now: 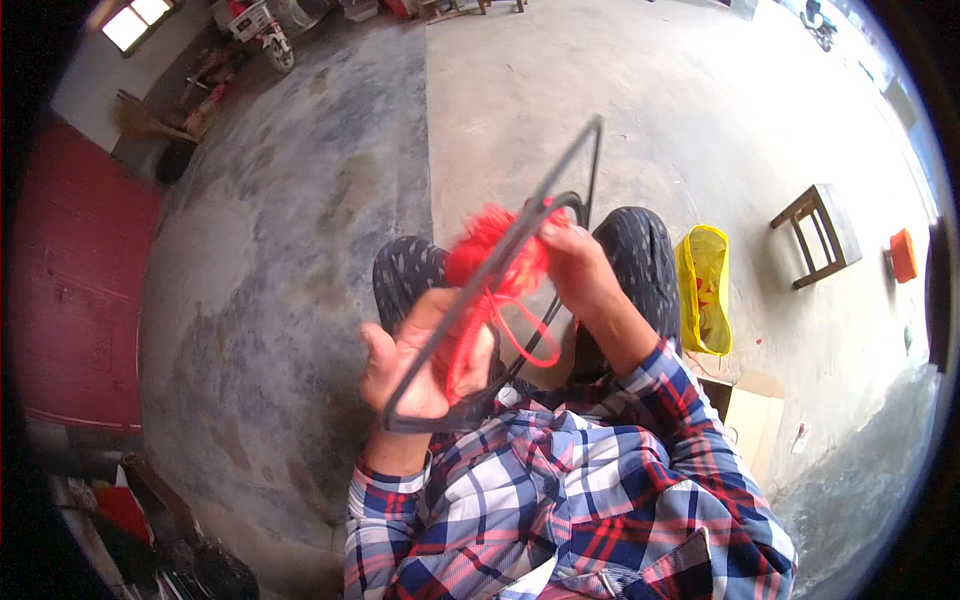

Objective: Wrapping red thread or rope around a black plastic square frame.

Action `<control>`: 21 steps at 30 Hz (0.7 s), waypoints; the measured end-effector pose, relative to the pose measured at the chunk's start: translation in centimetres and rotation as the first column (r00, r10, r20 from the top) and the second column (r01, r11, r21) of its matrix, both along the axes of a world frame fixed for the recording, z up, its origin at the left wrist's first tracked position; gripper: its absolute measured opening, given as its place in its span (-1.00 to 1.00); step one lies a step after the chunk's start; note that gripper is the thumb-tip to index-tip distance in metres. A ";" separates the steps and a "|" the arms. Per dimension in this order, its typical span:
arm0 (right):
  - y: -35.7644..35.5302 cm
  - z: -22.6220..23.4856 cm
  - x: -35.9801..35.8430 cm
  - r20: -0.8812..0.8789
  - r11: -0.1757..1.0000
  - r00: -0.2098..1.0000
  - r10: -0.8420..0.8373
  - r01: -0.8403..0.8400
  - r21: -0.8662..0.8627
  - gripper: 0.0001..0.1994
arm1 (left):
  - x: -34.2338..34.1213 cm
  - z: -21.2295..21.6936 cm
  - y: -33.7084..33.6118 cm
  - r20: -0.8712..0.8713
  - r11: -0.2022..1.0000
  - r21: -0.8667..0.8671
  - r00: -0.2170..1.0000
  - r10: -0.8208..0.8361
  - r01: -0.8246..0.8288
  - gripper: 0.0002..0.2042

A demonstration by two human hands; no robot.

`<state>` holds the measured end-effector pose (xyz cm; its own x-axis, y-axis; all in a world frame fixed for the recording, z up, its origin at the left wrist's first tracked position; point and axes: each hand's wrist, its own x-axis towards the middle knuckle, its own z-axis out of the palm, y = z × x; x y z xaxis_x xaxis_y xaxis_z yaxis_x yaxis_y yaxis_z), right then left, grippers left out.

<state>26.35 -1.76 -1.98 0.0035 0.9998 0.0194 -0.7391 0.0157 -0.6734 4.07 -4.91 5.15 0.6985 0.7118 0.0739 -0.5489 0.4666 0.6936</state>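
Where right fingers pinch, red yarn bunches just leftward.

Red yarn pinched by the right hand, a black frame seen across the left hand, a yellow bag set on the floor

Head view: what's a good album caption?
Right hand pinching red yarn by a dark angular frame, left hand near its lower corner; a yellow container and stool to the right.
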 end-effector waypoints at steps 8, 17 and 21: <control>-6.9 5.9 2.4 -0.364 0.946 0.927 -0.091 0.194 0.259 -0.57 | -3.3 -1.7 2.5 -0.039 0.969 0.072 0.970 0.239 -0.236 -0.52; -7.9 5.9 3.1 -0.244 0.993 0.966 -0.082 0.100 0.065 -0.50 | -4.4 -3.0 3.0 -0.013 0.965 0.010 0.965 0.260 -0.260 -0.52; -5.1 4.0 2.7 -0.278 0.995 0.956 -0.095 0.080 -0.066 -0.64 | -3.1 -2.3 2.8 -0.021 0.961 0.057 0.962 0.272 -0.271 -0.52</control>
